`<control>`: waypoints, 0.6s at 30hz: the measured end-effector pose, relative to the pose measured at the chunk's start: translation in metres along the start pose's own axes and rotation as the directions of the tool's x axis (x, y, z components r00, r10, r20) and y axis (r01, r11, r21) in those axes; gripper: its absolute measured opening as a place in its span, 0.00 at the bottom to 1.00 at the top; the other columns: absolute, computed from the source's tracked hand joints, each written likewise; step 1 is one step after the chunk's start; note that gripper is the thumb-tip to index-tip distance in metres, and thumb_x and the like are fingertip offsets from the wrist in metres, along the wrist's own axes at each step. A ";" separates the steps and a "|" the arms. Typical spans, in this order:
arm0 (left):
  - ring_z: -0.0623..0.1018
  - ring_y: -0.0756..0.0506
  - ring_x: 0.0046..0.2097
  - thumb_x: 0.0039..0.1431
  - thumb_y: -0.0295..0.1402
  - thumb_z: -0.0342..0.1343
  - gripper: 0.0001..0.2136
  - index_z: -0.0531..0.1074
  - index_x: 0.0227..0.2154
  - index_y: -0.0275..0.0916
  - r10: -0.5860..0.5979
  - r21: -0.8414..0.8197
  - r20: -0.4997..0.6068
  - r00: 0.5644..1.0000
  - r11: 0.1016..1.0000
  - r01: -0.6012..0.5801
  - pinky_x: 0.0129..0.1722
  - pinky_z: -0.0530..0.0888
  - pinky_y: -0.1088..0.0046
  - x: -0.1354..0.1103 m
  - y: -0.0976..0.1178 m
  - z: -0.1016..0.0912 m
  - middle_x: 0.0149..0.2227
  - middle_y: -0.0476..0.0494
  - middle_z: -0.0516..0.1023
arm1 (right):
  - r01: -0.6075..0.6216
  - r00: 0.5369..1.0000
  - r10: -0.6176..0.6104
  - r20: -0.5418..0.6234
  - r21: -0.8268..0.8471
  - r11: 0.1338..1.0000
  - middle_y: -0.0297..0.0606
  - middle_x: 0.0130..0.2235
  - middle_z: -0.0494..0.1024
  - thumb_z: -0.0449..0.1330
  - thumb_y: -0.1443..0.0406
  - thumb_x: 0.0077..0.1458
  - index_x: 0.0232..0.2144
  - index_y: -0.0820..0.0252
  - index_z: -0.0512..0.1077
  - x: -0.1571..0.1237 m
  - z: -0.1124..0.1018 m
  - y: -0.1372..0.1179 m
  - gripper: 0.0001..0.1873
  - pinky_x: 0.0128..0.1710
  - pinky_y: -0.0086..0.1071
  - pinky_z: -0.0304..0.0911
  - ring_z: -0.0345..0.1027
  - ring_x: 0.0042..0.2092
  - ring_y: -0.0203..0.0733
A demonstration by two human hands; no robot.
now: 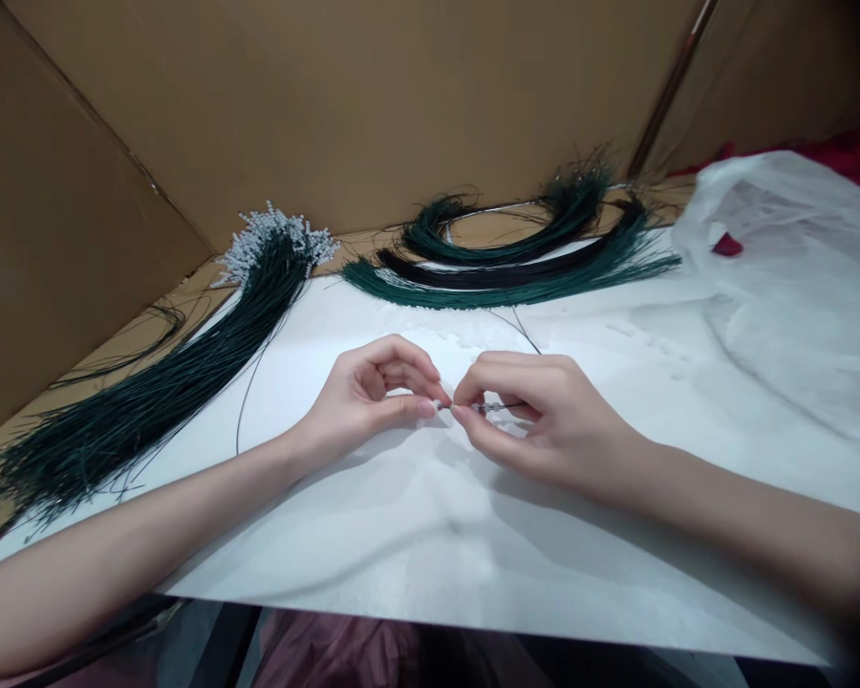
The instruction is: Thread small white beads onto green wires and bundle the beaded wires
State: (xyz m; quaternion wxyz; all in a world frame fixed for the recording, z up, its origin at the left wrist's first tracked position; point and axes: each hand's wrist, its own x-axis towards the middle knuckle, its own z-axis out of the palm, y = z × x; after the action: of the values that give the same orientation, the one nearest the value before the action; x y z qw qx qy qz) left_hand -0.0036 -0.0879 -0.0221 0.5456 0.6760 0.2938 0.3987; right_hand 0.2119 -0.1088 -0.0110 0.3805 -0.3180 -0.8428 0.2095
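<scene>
Above the white board, my left hand (383, 387) and my right hand (545, 406) meet fingertip to fingertip. Between them runs a thin dark wire with small pale beads (488, 408) strung along it near one end. My left thumb and forefinger pinch its tip. The right thumb and forefinger close on it just beside, and its tail runs back under the right palm. Behind my left hand lies a thick bundle of dark green wires (236, 334), whose far ends carry clusters of small white beads (279, 244).
Curved bundles of green wire (502, 291) and black wire (473, 275) lie at the back of the white board (373, 535). Cardboard walls (401, 105) enclose the back and left. A translucent plastic bag (795, 287) covers the right side, with red material (846, 158) behind it.
</scene>
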 end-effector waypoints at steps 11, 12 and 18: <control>0.82 0.49 0.39 0.54 0.24 0.67 0.10 0.74 0.37 0.37 -0.007 -0.003 0.004 1.000 1.000 0.007 0.41 0.79 0.76 0.000 0.000 0.001 0.35 0.47 0.82 | 0.029 0.999 -0.029 -0.024 0.009 1.000 0.30 0.25 0.70 0.60 0.75 0.51 0.26 0.64 0.73 -0.002 0.000 0.001 0.06 0.26 0.26 0.50 0.53 0.24 0.28; 0.82 0.49 0.39 0.54 0.24 0.67 0.10 0.74 0.37 0.37 -0.005 -0.005 0.004 1.000 1.000 0.005 0.41 0.79 0.76 0.000 0.000 0.001 0.35 0.47 0.82 | 0.029 0.999 -0.029 -0.025 0.009 1.000 0.31 0.25 0.70 0.60 0.75 0.51 0.25 0.64 0.73 -0.001 0.000 0.001 0.06 0.26 0.26 0.50 0.53 0.24 0.28; 0.82 0.48 0.39 0.53 0.24 0.67 0.10 0.74 0.37 0.37 -0.002 -0.001 0.006 1.000 1.000 0.002 0.41 0.79 0.75 0.000 0.000 0.000 0.35 0.46 0.82 | 0.035 0.999 -0.034 -0.034 0.013 0.999 0.30 0.25 0.70 0.60 0.76 0.51 0.26 0.65 0.73 -0.001 0.000 0.000 0.06 0.25 0.26 0.50 0.52 0.24 0.27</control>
State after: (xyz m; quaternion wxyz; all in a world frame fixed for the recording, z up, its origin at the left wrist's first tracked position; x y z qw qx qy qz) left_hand -0.0036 -0.0883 -0.0225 0.5474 0.6765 0.2925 0.3964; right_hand 0.2121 -0.1095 -0.0114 0.4005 -0.3042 -0.8401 0.2033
